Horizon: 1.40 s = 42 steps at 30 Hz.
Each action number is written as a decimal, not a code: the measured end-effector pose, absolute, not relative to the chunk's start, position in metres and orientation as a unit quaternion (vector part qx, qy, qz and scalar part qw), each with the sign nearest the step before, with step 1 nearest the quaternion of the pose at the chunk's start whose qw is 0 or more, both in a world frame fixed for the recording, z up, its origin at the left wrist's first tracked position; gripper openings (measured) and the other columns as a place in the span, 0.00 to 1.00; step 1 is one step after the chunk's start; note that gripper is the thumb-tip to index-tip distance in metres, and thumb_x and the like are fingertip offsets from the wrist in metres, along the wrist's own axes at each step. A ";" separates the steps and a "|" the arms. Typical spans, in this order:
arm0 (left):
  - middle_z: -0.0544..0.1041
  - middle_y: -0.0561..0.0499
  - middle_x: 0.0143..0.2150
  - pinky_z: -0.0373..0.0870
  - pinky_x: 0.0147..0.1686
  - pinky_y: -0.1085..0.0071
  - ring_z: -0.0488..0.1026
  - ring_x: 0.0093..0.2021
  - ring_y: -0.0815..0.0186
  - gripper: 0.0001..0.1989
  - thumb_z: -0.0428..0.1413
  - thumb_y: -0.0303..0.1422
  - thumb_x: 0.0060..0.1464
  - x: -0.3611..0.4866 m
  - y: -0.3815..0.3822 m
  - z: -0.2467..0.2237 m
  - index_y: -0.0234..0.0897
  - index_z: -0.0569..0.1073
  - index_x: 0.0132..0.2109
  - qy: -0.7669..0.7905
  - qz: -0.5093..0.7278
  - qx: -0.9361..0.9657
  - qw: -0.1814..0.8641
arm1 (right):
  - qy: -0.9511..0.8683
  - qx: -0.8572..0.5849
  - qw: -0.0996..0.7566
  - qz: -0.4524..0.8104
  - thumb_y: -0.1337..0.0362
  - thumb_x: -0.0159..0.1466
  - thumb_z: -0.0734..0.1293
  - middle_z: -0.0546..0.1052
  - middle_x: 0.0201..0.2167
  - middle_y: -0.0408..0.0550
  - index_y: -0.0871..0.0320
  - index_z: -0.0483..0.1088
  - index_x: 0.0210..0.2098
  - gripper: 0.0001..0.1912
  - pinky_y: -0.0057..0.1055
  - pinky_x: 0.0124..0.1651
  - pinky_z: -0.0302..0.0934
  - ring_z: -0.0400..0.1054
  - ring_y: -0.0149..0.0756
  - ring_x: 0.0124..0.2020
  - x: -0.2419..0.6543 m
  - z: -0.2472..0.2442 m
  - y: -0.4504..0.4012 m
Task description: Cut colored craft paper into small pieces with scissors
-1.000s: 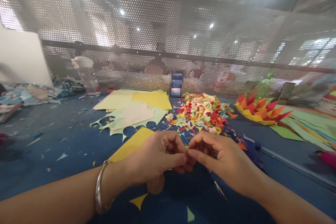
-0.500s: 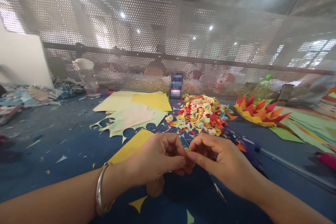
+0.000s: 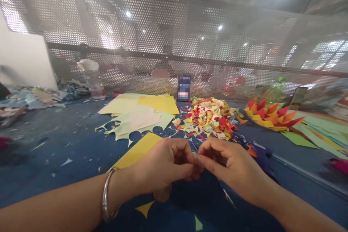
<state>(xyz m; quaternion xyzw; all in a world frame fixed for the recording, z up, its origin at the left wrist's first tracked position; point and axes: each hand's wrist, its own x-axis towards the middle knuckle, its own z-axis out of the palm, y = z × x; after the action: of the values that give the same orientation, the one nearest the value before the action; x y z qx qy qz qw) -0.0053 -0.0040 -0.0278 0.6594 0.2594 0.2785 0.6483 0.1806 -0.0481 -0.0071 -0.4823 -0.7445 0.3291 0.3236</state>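
My left hand [image 3: 174, 163] and my right hand [image 3: 221, 159] meet fingertip to fingertip above the blue table, both closed in a pinch. A small pale piece of paper [image 3: 195, 155] shows between them, mostly hidden by the fingers. Under my left hand lie a yellow paper sheet [image 3: 141, 150] and a round brown disc [image 3: 163, 193], partly covered. Beyond the hands is a heap of small folded paper pieces [image 3: 213, 114] in red, yellow, cream and green. A thin metal tool [image 3: 229, 198], perhaps scissors or tweezers, lies below my right hand.
Cut-out paper sheets [image 3: 136, 121] and a yellow stack [image 3: 163, 104] lie behind. A phone [image 3: 184, 88] stands against the perforated screen [image 3: 152, 36]. To the right are a red-orange pointed paper piece [image 3: 272, 116], a green bottle [image 3: 276, 90] and a long rod [image 3: 304, 174]. A cup [image 3: 92, 79] stands left.
The whole view has shifted slightly, with things appearing a little further right. Both hands keep their pinch at nearly the same place.
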 end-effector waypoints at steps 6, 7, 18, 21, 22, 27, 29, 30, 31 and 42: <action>0.79 0.54 0.31 0.72 0.34 0.72 0.77 0.34 0.68 0.05 0.58 0.27 0.50 -0.005 -0.005 -0.027 0.37 0.67 0.31 0.270 0.276 0.653 0.651 | -0.740 -0.470 0.332 0.349 0.62 0.66 0.62 0.75 0.27 0.42 0.56 0.66 0.33 0.07 0.25 0.29 0.60 0.69 0.29 0.28 0.182 -0.007 -0.049; 0.79 0.54 0.31 0.73 0.34 0.72 0.78 0.34 0.68 0.06 0.58 0.27 0.50 -0.005 -0.005 -0.025 0.37 0.67 0.31 0.274 0.276 0.645 0.658 | -0.738 -0.470 0.336 0.350 0.61 0.67 0.62 0.75 0.26 0.42 0.56 0.67 0.33 0.07 0.24 0.29 0.60 0.69 0.29 0.28 0.183 -0.007 -0.049; 0.79 0.50 0.30 0.73 0.33 0.72 0.78 0.33 0.68 0.09 0.62 0.29 0.49 -0.007 -0.004 -0.016 0.34 0.67 0.31 0.256 0.281 0.599 0.705 | -0.727 -0.481 0.326 0.365 0.57 0.66 0.63 0.76 0.28 0.44 0.57 0.67 0.37 0.09 0.25 0.29 0.59 0.67 0.29 0.28 0.183 -0.004 -0.048; 0.79 0.51 0.29 0.73 0.33 0.73 0.78 0.32 0.68 0.09 0.62 0.30 0.49 -0.008 -0.004 -0.016 0.34 0.67 0.31 0.261 0.275 0.602 0.703 | -0.727 -0.470 0.326 0.380 0.58 0.66 0.63 0.76 0.28 0.44 0.57 0.67 0.37 0.09 0.25 0.30 0.59 0.68 0.30 0.29 0.183 -0.005 -0.047; 0.79 0.51 0.29 0.72 0.33 0.73 0.78 0.32 0.68 0.09 0.62 0.30 0.49 -0.007 -0.005 -0.016 0.34 0.67 0.31 0.261 0.275 0.603 0.702 | -0.726 -0.467 0.327 0.385 0.58 0.66 0.63 0.76 0.28 0.44 0.57 0.67 0.37 0.09 0.25 0.30 0.59 0.68 0.29 0.29 0.183 -0.006 -0.047; 0.79 0.51 0.28 0.72 0.33 0.72 0.77 0.32 0.68 0.09 0.62 0.30 0.49 -0.006 -0.005 -0.015 0.34 0.67 0.31 0.266 0.269 0.608 0.699 | -0.719 -0.465 0.330 0.397 0.58 0.66 0.64 0.75 0.27 0.42 0.57 0.68 0.36 0.08 0.23 0.26 0.56 0.66 0.27 0.26 0.183 -0.008 -0.046; 0.78 0.51 0.28 0.72 0.34 0.72 0.77 0.32 0.68 0.09 0.62 0.30 0.49 -0.006 -0.005 -0.016 0.34 0.67 0.31 0.268 0.268 0.612 0.694 | -0.718 -0.464 0.330 0.399 0.58 0.65 0.64 0.76 0.27 0.42 0.57 0.69 0.35 0.08 0.23 0.25 0.55 0.65 0.27 0.26 0.183 -0.008 -0.046; 0.78 0.51 0.28 0.72 0.33 0.72 0.77 0.32 0.68 0.09 0.62 0.30 0.49 -0.006 -0.004 -0.017 0.34 0.67 0.31 0.268 0.270 0.613 0.693 | -0.719 -0.464 0.331 0.399 0.58 0.65 0.64 0.76 0.26 0.42 0.57 0.69 0.35 0.08 0.23 0.25 0.55 0.65 0.27 0.26 0.183 -0.008 -0.046; 0.78 0.51 0.28 0.72 0.33 0.72 0.77 0.32 0.68 0.09 0.62 0.30 0.49 -0.006 -0.004 -0.018 0.34 0.67 0.31 0.266 0.271 0.615 0.691 | -0.718 -0.465 0.332 0.397 0.59 0.65 0.64 0.76 0.26 0.42 0.57 0.69 0.34 0.08 0.23 0.25 0.55 0.65 0.27 0.26 0.183 -0.008 -0.046; 0.79 0.51 0.29 0.72 0.33 0.72 0.77 0.31 0.69 0.10 0.62 0.32 0.49 -0.007 -0.003 -0.017 0.34 0.70 0.36 0.292 0.253 0.623 0.680 | -0.713 -0.464 0.347 0.395 0.61 0.65 0.64 0.74 0.25 0.40 0.57 0.69 0.32 0.07 0.22 0.24 0.54 0.63 0.24 0.24 0.183 -0.009 -0.045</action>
<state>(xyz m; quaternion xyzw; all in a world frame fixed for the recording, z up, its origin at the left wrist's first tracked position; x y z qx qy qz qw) -0.0071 -0.0028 -0.0172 0.6234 0.2921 0.2530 0.6798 0.1827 -0.0455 -0.0093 -0.4636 -0.7131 0.3951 0.3470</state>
